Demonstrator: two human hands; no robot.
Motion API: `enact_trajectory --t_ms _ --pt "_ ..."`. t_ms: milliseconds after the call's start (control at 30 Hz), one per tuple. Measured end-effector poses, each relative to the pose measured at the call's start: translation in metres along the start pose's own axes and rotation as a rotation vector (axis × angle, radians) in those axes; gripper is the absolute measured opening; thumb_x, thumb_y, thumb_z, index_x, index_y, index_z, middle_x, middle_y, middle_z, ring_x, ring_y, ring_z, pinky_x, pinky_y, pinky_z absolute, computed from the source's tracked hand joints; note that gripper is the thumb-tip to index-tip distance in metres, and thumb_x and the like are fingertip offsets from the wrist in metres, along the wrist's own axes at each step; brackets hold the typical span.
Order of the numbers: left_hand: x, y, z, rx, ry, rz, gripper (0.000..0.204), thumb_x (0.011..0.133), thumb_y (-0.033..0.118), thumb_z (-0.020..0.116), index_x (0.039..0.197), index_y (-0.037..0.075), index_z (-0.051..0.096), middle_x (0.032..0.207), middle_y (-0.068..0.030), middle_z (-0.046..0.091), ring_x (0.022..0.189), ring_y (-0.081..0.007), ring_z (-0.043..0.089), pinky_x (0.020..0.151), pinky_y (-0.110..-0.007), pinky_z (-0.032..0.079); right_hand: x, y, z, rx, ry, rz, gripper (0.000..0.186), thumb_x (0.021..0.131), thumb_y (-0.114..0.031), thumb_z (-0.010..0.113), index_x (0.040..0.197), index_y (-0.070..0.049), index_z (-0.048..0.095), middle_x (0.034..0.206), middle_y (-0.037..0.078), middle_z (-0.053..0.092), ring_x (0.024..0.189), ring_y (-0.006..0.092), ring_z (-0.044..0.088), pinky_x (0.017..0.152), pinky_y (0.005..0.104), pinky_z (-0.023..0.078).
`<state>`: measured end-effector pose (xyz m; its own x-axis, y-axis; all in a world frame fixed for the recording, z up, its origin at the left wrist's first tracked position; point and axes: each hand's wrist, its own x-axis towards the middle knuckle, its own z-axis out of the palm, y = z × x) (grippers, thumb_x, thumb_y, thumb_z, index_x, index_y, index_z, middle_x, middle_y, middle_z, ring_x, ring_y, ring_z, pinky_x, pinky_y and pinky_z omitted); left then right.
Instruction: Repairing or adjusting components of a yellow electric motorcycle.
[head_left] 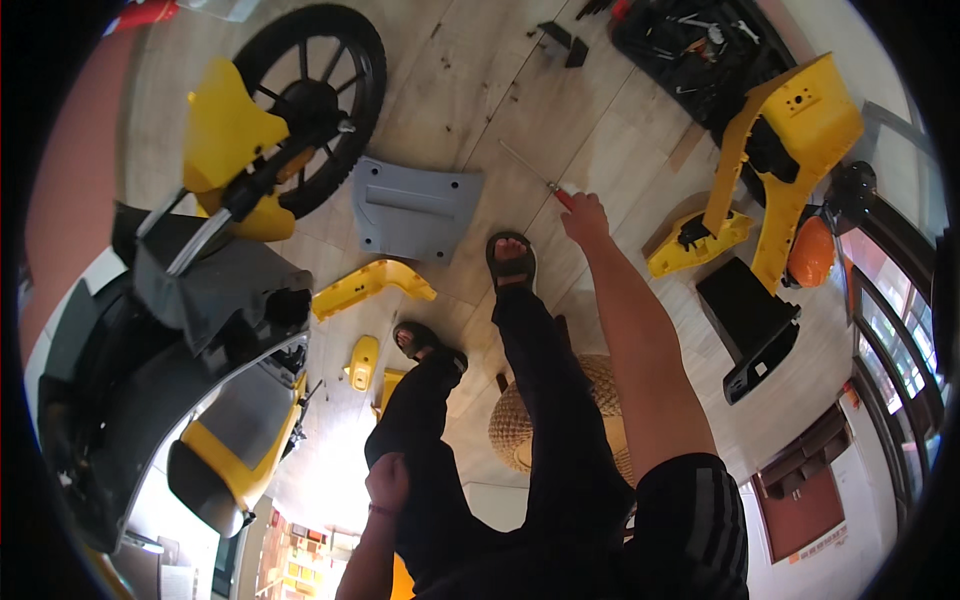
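Screwdriver (565, 199) with a red handle is clamped in the fingers of the right hand (586, 218), its thin shaft pointed over the middle of the floor (590, 125) toward the far edge; whether the tip is touching cannot be told. The left hand (388, 482) is rested by the left thigh, and whether its fingers are apart or together cannot be made out.

Work on the vehicle (95, 370) at the floor's left edge is judged to be partway through. A yellow cover (230, 125) is seen beside the front wheel (375, 75), while a grey panel (420, 210), a curved yellow panel (375, 284) and, toward the right edge, a large yellow panel (815, 105) and a black box-shaped part (745, 310) are lying loose. Small dark pieces (449, 128) are scattered near the far edge, left of the tool case (700, 50). Whether parts are being removed or refitted cannot be judged; the loose panels are, in either case, not yet mounted.
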<state>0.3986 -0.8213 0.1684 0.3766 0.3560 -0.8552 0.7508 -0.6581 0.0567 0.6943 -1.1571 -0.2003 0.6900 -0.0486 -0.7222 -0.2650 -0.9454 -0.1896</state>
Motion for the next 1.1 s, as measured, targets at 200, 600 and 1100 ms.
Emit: enact_trajectory --t_ms 200,600,1100 --pt "0.002 -0.016 0.009 -0.067 0.153 0.040 0.018 0.078 0.011 0.051 0.086 0.003 0.065 0.084 -0.0153 0.065 0.079 -0.0319 0.063 0.072 -0.039 0.050 0.027 -0.002 0.058 -0.151 0.110 -0.020 0.032 0.075 -0.022 0.062 0.100 -0.004 0.052 0.101 0.019 0.052 0.095 0.0354 0.056 0.077 0.0441 0.049" --pt "-0.016 -0.013 -0.007 -0.122 -0.036 0.027 0.021 0.083 0.017 0.051 0.096 0.004 0.062 0.092 -0.0158 0.064 0.088 -0.0322 0.061 0.078 -0.037 0.048 -0.103 -0.007 -0.003 0.087 -0.052 0.136 0.025 0.078 -0.016 0.052 0.095 0.002 0.047 0.100 0.022 0.054 0.096 0.0388 0.054 0.083 0.0437 0.045" --pt "-0.158 -0.057 -0.055 -0.455 -0.059 -0.012 0.032 0.085 0.028 0.045 0.103 0.006 0.060 0.082 -0.0118 0.064 0.070 -0.0236 0.063 0.070 -0.035 0.049 -0.363 0.019 -0.176 0.375 -0.306 0.269 0.026 0.075 -0.020 0.058 0.084 0.004 0.055 0.063 0.015 0.055 0.055 0.0276 0.056 0.046 0.0388 0.043"
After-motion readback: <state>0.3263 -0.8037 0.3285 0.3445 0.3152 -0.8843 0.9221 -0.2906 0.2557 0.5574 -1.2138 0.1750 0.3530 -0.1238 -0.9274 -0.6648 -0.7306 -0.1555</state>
